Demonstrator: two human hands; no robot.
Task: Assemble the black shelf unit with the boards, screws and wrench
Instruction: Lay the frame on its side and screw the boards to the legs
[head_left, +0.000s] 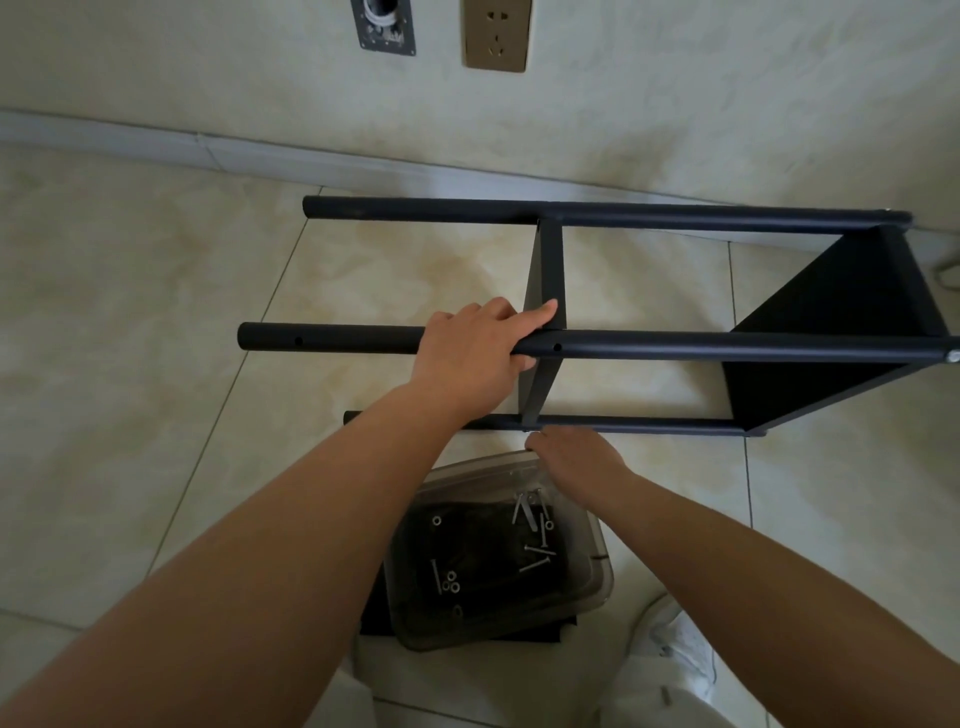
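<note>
The black shelf unit lies on its side on the tiled floor, with three round tubes running left to right. My left hand (475, 348) grips the upper middle tube (727, 348) beside the middle board (545, 291), the index finger stretched onto that board. My right hand (576, 454) is at the near bottom tube (649, 425), right where the middle board meets it; its fingertips are hidden, so what they hold cannot be seen. A larger black board (831, 332) closes the right end. A clear tray (587, 587) below holds several screws (537, 540) and washers.
The wall with a baseboard runs just behind the far tube (415, 209), with a socket (497, 34) above. The tray sits on a flat black board (374, 618) near my knees. A white shoe (675, 644) is at the lower right.
</note>
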